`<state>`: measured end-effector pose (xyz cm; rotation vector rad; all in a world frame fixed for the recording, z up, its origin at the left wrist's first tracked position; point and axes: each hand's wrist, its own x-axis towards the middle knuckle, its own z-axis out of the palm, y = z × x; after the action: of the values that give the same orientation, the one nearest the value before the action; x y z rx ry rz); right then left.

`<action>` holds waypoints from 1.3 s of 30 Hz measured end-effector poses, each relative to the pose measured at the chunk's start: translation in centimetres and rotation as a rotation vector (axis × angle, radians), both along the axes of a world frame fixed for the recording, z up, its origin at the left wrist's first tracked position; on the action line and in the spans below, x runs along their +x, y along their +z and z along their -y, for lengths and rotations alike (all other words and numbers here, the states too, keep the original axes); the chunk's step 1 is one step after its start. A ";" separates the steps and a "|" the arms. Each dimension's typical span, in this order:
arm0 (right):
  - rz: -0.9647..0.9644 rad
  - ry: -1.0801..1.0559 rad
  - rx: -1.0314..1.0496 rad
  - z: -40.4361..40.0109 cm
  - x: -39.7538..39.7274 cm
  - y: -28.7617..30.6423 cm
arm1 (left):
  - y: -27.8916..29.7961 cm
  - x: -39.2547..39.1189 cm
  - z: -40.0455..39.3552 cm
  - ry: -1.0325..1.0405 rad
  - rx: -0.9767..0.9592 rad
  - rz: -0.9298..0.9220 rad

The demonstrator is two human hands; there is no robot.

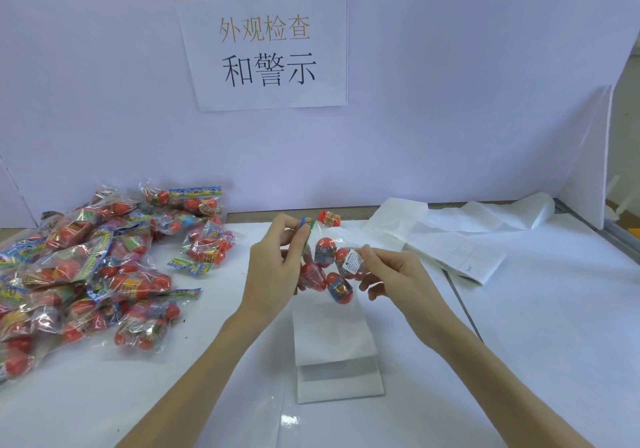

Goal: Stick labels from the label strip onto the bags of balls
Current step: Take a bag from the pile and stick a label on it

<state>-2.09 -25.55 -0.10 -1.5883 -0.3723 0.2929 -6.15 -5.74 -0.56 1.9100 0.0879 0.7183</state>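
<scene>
Above the middle of the table (pixel 519 326), my left hand (pixel 273 267) pinches the header of one bag of balls (pixel 327 267), lifted clear of the surface; my right hand (pixel 391 274) presses a white warning label (pixel 352 262) against its clear film, fingertips closed on it. Judged progress: label touching but likely not smoothed down. Pile of bags (pixel 97 267) at left appears unlabelled, though too small to confirm, so most of the work remains. Label strip (pixel 457 257) lies right of my hands, near, trailing toward the back wall. White folded sheet (pixel 336 361) sits below the bag. Open room: front and right table bare; left crowded to the edge.
</scene>
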 end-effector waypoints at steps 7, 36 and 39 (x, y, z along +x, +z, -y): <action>-0.126 0.121 0.047 -0.7 -0.6 0.2 | -0.4 0.1 0.0 0.078 -0.016 0.009; -0.603 0.461 0.963 3.2 2.2 1.7 | -3.9 0.4 -8.5 0.631 0.741 -0.604; -0.628 0.378 0.861 2.4 2.2 0.9 | -3.7 0.5 -8.7 0.555 0.790 -0.495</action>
<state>0.10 -27.92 0.84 -0.5247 -0.2460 0.7769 -5.62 2.91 -4.23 2.8468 0.7634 0.6680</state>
